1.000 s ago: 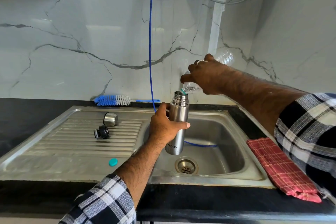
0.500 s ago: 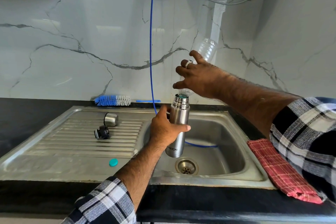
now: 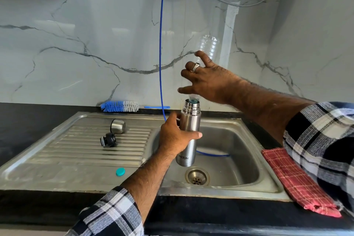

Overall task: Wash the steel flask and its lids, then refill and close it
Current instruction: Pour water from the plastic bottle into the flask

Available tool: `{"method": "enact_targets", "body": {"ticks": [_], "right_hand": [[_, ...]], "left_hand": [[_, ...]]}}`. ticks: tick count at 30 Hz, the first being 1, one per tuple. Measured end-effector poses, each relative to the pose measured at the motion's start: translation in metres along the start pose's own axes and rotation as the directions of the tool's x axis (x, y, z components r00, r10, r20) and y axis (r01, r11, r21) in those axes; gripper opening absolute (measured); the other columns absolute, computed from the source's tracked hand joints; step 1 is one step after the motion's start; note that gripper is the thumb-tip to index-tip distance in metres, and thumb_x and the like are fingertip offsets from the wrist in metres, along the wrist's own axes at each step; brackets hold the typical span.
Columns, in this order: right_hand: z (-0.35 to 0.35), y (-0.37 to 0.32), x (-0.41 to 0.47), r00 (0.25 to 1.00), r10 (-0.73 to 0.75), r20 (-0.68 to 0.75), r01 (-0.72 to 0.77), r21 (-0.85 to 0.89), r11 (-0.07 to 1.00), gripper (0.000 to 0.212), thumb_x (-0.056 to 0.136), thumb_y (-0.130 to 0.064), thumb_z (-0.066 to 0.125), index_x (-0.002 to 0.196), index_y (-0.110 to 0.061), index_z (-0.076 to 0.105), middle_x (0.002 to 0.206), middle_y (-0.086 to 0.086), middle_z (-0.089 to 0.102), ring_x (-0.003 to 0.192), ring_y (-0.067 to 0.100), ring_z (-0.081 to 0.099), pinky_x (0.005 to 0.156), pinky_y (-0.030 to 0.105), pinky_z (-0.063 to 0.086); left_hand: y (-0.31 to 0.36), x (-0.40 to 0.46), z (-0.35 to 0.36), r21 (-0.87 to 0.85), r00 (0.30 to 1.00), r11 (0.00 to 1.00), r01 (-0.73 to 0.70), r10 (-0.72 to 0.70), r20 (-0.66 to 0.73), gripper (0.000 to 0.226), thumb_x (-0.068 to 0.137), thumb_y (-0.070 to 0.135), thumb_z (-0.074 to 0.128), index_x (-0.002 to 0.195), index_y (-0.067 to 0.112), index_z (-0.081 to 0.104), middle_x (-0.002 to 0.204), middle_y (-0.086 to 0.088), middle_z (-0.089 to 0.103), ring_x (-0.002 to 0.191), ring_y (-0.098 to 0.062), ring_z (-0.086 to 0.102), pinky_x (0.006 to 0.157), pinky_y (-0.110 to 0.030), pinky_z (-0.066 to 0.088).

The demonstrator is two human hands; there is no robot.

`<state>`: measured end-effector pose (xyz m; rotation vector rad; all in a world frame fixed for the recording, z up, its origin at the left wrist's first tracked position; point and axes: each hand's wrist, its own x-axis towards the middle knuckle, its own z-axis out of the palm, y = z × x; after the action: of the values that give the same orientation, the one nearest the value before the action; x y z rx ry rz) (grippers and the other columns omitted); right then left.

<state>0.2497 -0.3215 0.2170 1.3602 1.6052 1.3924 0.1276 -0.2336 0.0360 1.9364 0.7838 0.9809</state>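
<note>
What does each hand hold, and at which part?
Left hand grips the steel flask around its upper body. Right hand holds the upturned clear plastic bottle around its middle.

One flask (image 3: 188,136); two lids (image 3: 118,126) (image 3: 108,139); one bottle (image 3: 207,46)

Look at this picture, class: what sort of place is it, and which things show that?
Most likely a home kitchen: a steel sink with a ribbed draining board set in a dark counter, a marble-patterned backsplash, and a bottle brush behind it.
</note>
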Motion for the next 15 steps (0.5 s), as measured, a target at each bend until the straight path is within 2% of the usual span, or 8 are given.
{"method": "enact_targets", "body": {"ticks": [3, 7, 11, 15], "right_hand": [[-0.0010, 0.0077, -0.0010, 0.998, 0.060, -0.031, -0.059, 0.034, 0.998, 0.093, 0.079, -0.013, 0.087, 0.157, -0.041, 0.044, 0.155, 0.015, 0.046, 0.148, 0.041, 0.040, 0.121, 0.074, 0.014], [-0.0020, 0.0021, -0.0005, 0.998, 0.030, -0.058, -0.030, -0.001, 1.000, 0.094, 0.078, -0.013, 0.088, 0.157, -0.039, 0.044, 0.153, 0.014, 0.047, 0.146, 0.040, 0.042, 0.121, 0.073, 0.017], [-0.0041, 0.0041, 0.0013, 0.995, 0.077, -0.058, -0.075, 0.049, 0.996, 0.089, 0.082, -0.013, 0.084, 0.158, -0.040, 0.045, 0.155, 0.016, 0.046, 0.147, 0.041, 0.041, 0.121, 0.073, 0.015], [-0.0038, 0.0041, 0.0007, 0.998, 0.056, -0.032, -0.055, 0.023, 0.998, 0.095, 0.080, -0.015, 0.087, 0.159, -0.041, 0.042, 0.157, 0.015, 0.044, 0.149, 0.041, 0.038, 0.121, 0.074, 0.015]], "left_hand": [[-0.0006, 0.0007, -0.0010, 0.009, 1.000, 1.000, 0.004, -0.004, 0.000, 0.075, 0.054, 0.042, 0.102, 0.113, 0.032, 0.057, 0.102, 0.012, 0.070, 0.087, -0.005, 0.068, 0.079, -0.036, 0.063], [-0.0023, 0.0003, -0.0017, 0.013, 1.000, 1.000, 0.009, -0.009, -0.005, 0.074, 0.051, 0.043, 0.103, 0.108, 0.034, 0.057, 0.097, 0.014, 0.070, 0.085, -0.007, 0.070, 0.078, -0.039, 0.064], [-0.0007, -0.0002, -0.0019, 0.010, 1.000, 1.000, 0.008, -0.008, -0.002, 0.073, 0.054, 0.040, 0.103, 0.110, 0.032, 0.057, 0.097, 0.014, 0.069, 0.084, -0.004, 0.068, 0.078, -0.036, 0.063], [0.0018, 0.0000, -0.0041, 0.009, 1.000, 1.000, 0.014, -0.014, 0.001, 0.074, 0.054, 0.041, 0.103, 0.112, 0.031, 0.057, 0.100, 0.014, 0.069, 0.086, -0.002, 0.067, 0.076, -0.031, 0.060]]}}
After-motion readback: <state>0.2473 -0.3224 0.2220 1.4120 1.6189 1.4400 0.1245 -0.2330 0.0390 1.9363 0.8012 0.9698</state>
